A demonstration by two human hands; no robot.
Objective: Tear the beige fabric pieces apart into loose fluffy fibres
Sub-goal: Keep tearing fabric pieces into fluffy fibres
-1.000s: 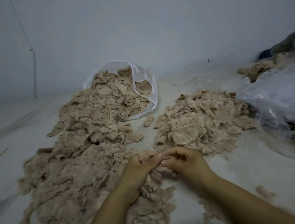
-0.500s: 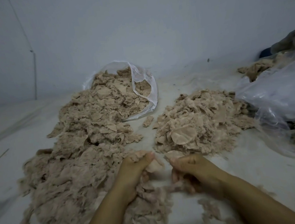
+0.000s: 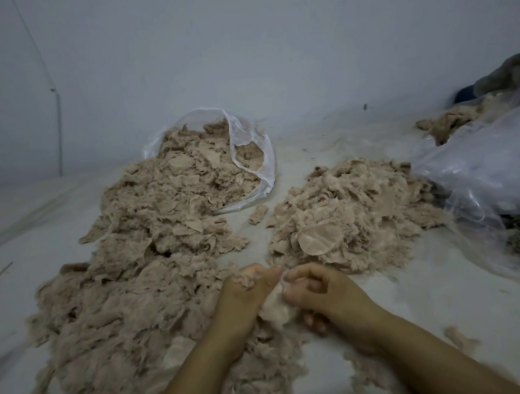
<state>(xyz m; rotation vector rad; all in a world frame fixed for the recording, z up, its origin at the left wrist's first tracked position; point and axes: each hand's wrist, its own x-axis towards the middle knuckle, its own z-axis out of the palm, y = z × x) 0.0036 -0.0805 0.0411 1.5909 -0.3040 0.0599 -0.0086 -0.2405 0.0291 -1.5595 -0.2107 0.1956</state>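
**A:** What does the head view show of the hands?

**B:** The left hand (image 3: 247,298) and right hand (image 3: 319,290) meet low in the middle, fingers curled, both pinching one pale fabric piece (image 3: 274,305) between them — held close together, I'd judge, so a short pull can part it.

**A:** And the rest of the fabric?

**B:** A wide fluffy heap (image 3: 129,309) spreads on the floor to the left, under the left forearm, running back into an open clear bag (image 3: 253,152) lying on its side. A smaller heap (image 3: 348,216) of flatter pieces sits just beyond the right hand — within easy reach, likely the supply. A crumpled plastic sheet (image 3: 493,176) lies at the right edge.

**A:** How far along?

**B:** Many flat pieces remain, so plenty is left to tear.
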